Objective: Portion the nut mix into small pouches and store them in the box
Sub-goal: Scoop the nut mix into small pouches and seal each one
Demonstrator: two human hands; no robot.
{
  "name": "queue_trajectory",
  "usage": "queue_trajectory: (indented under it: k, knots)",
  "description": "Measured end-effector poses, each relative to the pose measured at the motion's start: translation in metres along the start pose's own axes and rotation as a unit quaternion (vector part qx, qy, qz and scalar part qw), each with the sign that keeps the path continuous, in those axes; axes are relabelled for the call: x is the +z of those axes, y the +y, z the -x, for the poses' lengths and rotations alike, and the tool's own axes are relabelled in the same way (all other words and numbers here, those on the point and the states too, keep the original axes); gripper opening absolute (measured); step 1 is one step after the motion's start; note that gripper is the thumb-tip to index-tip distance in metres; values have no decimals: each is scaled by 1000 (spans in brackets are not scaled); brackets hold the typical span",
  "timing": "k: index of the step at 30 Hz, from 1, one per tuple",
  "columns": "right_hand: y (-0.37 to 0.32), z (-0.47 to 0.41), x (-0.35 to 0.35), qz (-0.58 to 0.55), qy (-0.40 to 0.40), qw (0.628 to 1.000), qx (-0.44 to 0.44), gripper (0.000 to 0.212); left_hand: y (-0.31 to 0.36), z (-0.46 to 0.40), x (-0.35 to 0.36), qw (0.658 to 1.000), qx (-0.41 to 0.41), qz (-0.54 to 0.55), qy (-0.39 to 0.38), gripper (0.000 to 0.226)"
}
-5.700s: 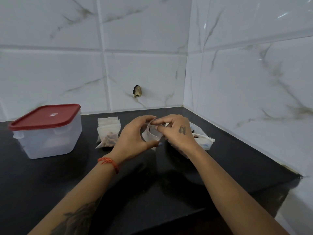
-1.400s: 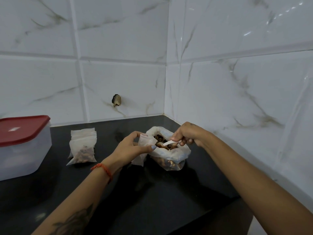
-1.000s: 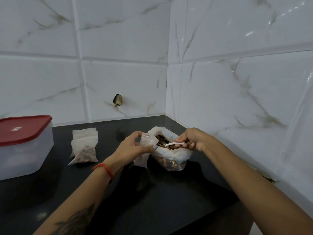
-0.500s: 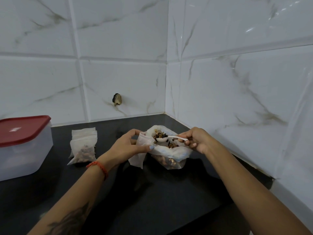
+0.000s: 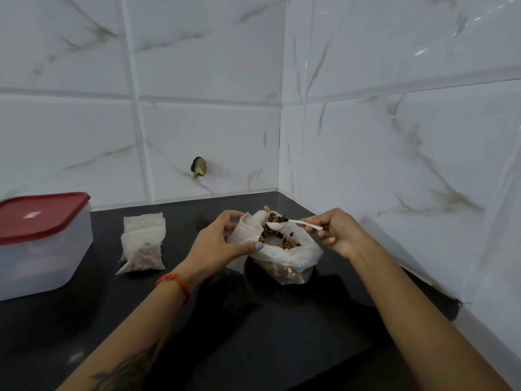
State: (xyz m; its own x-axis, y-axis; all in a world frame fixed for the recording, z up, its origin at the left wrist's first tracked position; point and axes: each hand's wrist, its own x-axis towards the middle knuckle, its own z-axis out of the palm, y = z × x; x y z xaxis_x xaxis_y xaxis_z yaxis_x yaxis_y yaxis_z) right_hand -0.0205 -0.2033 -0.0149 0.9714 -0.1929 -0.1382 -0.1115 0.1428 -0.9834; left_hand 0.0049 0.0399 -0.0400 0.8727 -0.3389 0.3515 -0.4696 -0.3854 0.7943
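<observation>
While both forearms reach in from the near edge over the black worktop [image 5: 282, 348], the left hand [image 5: 217, 246] grips a small pouch [image 5: 248, 228], thumb and fingers curled round it, holding its mouth open and tilted toward the right. Just beside it, the right hand [image 5: 338, 235] pinches the handle of a white spoon [image 5: 282, 222] between thumb and fingers; the heaped bowl of the spoon hangs at the pouch's mouth, above the open bag [image 5: 287, 261] of nut mix that stands on the worktop between the hands. Left of the hands, a filled pouch leans against a stack of pouches [image 5: 142, 244]. Farther left stands the box [image 5: 42, 249], its red lid [image 5: 39, 215] on. Behind everything, marble-look tiles [image 5: 197, 80] meet in a corner.
</observation>
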Motion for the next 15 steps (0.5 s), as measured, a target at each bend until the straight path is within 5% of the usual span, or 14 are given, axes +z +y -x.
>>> queue_trajectory:
  k: [15]
  knots:
    - [-22,22,13,67,-28,997,6,20,7,4,0,999,17,-20,-18,69]
